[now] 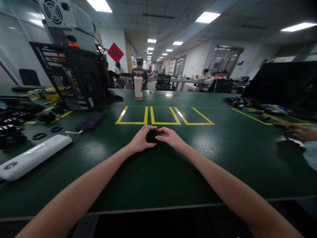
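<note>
Table (168, 178), green-topped: bears all items below; the landmark is the white cup (139, 88) standing upright at its far part.

Computer case (81, 77), black, open-framed: left of the cup. Boxy metal power supply (74, 15) stacked above it.

Dark panel (284, 82): well right of the cup.

Tape outlines (165, 123), yellow, three abreast: on the near side of the cup, running from before it toward its right.

White elongated device (37, 155): left of the cup and well nearer the wearer, lying aslant.

Left hand (141, 139): near side of the cup, just beyond the tape outlines toward the wearer; fingers curled about a black object, above and below.

Right hand (171, 138): beside the left, slightly right of the cup's line; fingers closed on the same object's right end.

Another person's hand (298, 132): far right of the cup, apart from both.

Black object (151, 136), small: nearer the wearer than the cup, a little to its right. Lies between the two hands, right of the left palm, left of the right fingertips; the left encloses more of it. Long axis: cannot be told, mostly covered.
</note>
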Demonstrator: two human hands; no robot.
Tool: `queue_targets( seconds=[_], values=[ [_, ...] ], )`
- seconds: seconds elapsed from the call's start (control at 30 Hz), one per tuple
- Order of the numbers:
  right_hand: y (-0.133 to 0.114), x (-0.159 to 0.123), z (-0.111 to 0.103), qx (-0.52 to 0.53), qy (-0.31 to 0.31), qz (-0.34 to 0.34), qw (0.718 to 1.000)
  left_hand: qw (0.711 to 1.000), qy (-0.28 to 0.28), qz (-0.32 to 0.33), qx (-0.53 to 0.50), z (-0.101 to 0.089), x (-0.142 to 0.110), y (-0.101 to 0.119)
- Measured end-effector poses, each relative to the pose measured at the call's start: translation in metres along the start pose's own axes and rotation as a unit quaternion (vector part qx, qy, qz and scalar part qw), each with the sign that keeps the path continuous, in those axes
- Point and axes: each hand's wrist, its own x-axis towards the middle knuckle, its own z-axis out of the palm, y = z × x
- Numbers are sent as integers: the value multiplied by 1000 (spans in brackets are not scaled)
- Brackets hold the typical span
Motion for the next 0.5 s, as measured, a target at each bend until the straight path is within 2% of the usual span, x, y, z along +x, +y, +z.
queue_targets(
  seconds=[0.13, 0.37, 0.5],
  values=[
    [1, -2, -2, -4, -18, -34, 999, 1000, 2, -5, 1, 0, 0, 0],
    [5, 2, -1, -15, 30, -24, 999, 1000, -5, -7, 1, 0, 0, -1],
    [-1, 1, 0, -22, 17, 13, 1000, 1000, -6, -10, -1, 0, 0, -2]
  ],
)
